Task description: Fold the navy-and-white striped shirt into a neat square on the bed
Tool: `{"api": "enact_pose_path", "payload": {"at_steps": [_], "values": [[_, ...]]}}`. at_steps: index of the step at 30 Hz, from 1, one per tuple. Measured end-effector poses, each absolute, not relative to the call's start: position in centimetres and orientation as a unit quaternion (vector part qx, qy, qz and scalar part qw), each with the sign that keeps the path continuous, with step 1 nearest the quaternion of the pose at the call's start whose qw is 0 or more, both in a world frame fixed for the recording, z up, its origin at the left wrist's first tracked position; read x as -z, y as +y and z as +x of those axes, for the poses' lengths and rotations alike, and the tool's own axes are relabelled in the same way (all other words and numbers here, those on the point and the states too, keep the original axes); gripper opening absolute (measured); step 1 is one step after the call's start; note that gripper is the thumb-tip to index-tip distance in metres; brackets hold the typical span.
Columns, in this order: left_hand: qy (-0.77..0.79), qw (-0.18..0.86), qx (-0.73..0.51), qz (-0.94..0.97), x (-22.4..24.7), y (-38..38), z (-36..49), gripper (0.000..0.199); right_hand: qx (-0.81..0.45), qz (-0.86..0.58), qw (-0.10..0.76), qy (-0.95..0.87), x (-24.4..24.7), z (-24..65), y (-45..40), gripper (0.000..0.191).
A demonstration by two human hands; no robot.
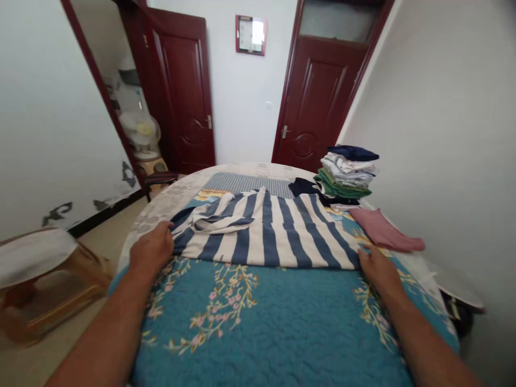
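Note:
A navy-and-white striped garment lies spread across the bed, rumpled into folds at its upper left. My left hand grips its left edge, and my right hand grips its right corner. Both hands rest on a teal quilted bedspread with a floral pattern. Beyond my right hand lies a folded pink cloth. Farther back stands a stack of folded clothes, with a dark navy garment next to it.
A white wall runs close along the bed's right side. To the left stands a wooden stool with a white cloth over it. A white fan stands in an alcove, and dark red doors stand beyond the bed.

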State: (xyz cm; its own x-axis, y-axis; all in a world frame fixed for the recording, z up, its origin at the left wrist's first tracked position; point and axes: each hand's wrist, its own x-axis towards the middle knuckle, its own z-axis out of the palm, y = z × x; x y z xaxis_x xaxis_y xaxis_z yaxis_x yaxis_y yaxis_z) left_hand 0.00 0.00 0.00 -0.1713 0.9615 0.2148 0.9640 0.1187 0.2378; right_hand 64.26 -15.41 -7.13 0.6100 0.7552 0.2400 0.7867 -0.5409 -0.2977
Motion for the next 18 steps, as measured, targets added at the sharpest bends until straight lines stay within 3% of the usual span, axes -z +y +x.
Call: {"api": "enact_pose_path", "payload": {"at_steps": [5, 8, 18], "values": [[-0.752, -0.012, 0.216, -0.623, 1.0, -1.5, -1.5, 0.046, 0.007, -0.866, 0.243, -0.436, 8.2, 66.3, -14.6, 0.067], [-0.745, -0.011, 0.202, -0.635, 1.2, -1.7, -0.8, 0.054, 0.017, -0.858, 0.248, -0.449, 8.1, 66.3, -14.3, 0.067], [-0.746, 0.043, 0.162, -0.645, 1.4, -0.9, -1.3, 0.051, 0.035, -0.866, 0.217, -0.450, 7.4, 69.0, -15.7, 0.057]]}}
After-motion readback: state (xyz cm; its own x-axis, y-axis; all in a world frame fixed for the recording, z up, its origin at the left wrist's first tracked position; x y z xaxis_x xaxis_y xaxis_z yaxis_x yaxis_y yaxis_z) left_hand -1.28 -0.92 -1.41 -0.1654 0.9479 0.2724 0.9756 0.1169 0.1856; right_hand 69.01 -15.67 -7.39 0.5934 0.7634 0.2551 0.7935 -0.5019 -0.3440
